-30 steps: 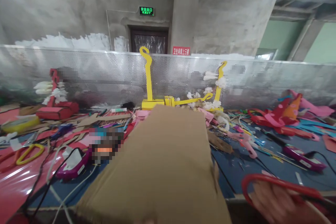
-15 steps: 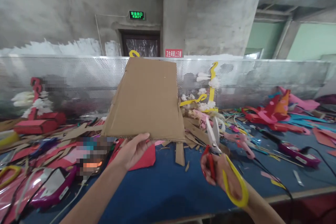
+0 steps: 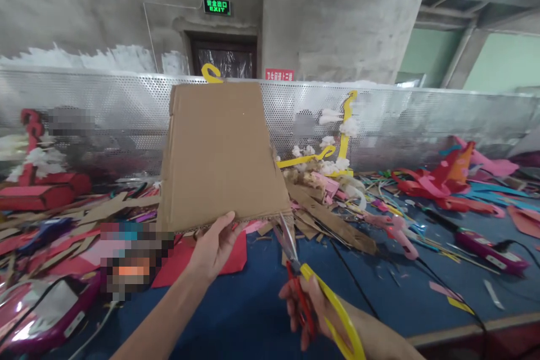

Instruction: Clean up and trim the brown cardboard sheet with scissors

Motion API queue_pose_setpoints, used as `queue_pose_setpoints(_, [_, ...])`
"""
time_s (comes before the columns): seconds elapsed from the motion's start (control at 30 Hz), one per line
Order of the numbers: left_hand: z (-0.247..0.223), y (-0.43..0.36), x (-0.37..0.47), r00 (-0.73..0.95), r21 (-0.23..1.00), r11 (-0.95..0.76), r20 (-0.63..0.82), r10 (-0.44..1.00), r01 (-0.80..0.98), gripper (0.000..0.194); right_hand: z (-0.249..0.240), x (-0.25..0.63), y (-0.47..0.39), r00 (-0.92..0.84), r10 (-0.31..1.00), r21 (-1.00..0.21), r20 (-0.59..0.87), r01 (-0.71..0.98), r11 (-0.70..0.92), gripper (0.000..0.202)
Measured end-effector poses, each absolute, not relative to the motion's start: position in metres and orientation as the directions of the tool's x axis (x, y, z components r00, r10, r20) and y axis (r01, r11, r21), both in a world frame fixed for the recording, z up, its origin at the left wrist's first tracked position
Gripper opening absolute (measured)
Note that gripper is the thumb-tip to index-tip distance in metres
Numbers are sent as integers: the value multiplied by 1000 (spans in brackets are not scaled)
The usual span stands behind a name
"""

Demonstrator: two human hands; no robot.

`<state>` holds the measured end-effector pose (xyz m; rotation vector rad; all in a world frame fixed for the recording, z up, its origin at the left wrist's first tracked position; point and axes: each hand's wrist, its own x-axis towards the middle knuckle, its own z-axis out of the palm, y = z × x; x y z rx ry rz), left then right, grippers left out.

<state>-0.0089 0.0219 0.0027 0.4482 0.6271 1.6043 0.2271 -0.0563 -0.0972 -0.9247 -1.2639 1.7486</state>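
My left hand pinches the lower edge of a large brown cardboard sheet, which stands tilted upright above the table. In my right hand is a pair of scissors with red and yellow handles. The blades point up at the sheet's lower right corner and seem to be at its edge; whether the cardboard lies between them I cannot tell. Below the sheet, a red piece lies on the blue tabletop, partly hidden by my left hand and the cardboard.
Cardboard scraps lie behind the scissors. To the right are a pink glue gun and a purple corded device. A red model stands at the left, a yellow one at the back. A perforated metal screen borders the table.
The scissors have moved left and down, from beside the sheet to its lower right corner. The cardboard has turned and shifted slightly left in my left hand. The view has shifted slightly.
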Motion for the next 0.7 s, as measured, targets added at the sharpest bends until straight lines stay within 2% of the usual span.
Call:
queue_pose_setpoints(0.13, [1,22,-10,-150,625,-71,-73,986,-777,22,-65,214,-46,-372,928,-983,-20,-161,-86,67])
queue_pose_setpoints(0.27, [-5,27,-14,-150,615,-70,-79,985,-785,20,-48,203,-35,-362,932,-994,-19,-89,-56,74])
queue_pose_setpoints(0.53, [-15,31,-15,-163,600,-80,-85,983,-796,21,-79,201,-28,-364,931,-991,33,-134,-18,62])
queue_pose_setpoints(0.7, [-15,29,-15,-142,620,-81,-49,989,-780,21,-76,199,-29,-339,940,-991,36,-134,-10,59])
